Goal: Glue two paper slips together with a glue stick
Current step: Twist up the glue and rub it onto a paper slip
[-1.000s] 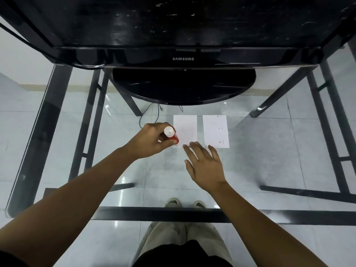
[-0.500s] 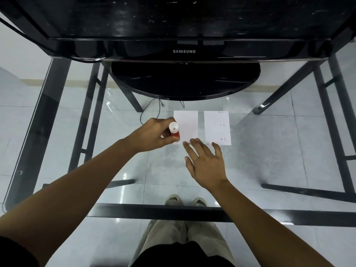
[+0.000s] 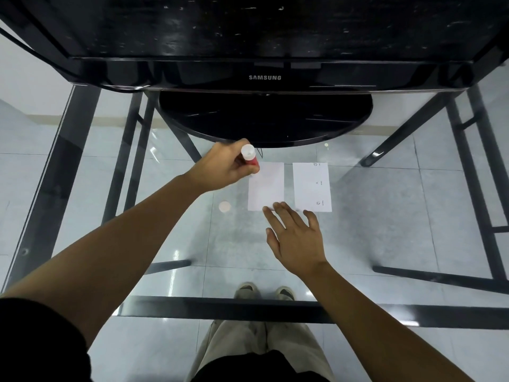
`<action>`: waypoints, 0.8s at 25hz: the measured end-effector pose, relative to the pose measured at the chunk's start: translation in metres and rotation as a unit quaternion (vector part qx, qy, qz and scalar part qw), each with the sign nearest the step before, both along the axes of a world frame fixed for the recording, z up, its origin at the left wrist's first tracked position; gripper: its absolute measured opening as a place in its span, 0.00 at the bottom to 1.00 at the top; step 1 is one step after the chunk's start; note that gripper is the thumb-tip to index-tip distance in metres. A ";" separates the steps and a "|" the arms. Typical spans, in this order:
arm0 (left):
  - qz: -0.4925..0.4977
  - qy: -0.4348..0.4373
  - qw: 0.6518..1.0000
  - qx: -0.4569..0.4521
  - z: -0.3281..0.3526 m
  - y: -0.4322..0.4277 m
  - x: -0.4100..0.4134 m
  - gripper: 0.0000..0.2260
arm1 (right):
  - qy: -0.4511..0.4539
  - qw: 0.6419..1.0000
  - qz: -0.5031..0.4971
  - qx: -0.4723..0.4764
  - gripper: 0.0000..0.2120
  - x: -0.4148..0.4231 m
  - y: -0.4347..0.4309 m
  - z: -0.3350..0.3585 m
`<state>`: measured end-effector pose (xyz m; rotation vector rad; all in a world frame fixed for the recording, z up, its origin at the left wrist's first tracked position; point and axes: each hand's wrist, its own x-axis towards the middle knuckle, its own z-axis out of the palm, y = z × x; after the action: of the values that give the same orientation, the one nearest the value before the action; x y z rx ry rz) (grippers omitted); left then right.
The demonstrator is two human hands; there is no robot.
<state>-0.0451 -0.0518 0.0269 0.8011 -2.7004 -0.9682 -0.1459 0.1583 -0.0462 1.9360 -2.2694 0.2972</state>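
Mid-frame on glass table (image 3: 385, 216), left hand (image 3: 223, 168) grips glue stick (image 3: 250, 159) at left slip (image 3: 266, 186) top-left corner; right hand (image 3: 296, 235) open, fingertips pinning its bottom edge; right slip (image 3: 311, 186) beside.

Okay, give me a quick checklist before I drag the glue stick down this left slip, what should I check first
1. Glue stick gripped in left hand: ok.
2. Glue end on the left slip, at its far left corner: ok.
3. Right hand fingertips pinning that slip's near edge: ok.
4. Cap off, lying clear on the glass: ok.
5. Right slip apart from the stroke path: ok.
6. Glue showing on the paper: cannot tell.
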 end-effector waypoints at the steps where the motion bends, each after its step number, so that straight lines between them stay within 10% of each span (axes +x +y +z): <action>1: 0.000 0.010 1.000 0.009 0.001 0.005 0.006 0.11 | 0.000 1.000 0.000 0.001 0.21 0.000 0.000 0.000; 20: -0.007 -0.009 1.000 -0.006 -0.003 -0.005 -0.007 0.13 | -0.004 1.000 -0.003 0.006 0.19 0.001 0.002 0.003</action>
<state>-0.0522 -0.0572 0.0238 0.7939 -2.7290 -0.9506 -0.1450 0.1602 -0.0429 1.9372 -2.2863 0.2923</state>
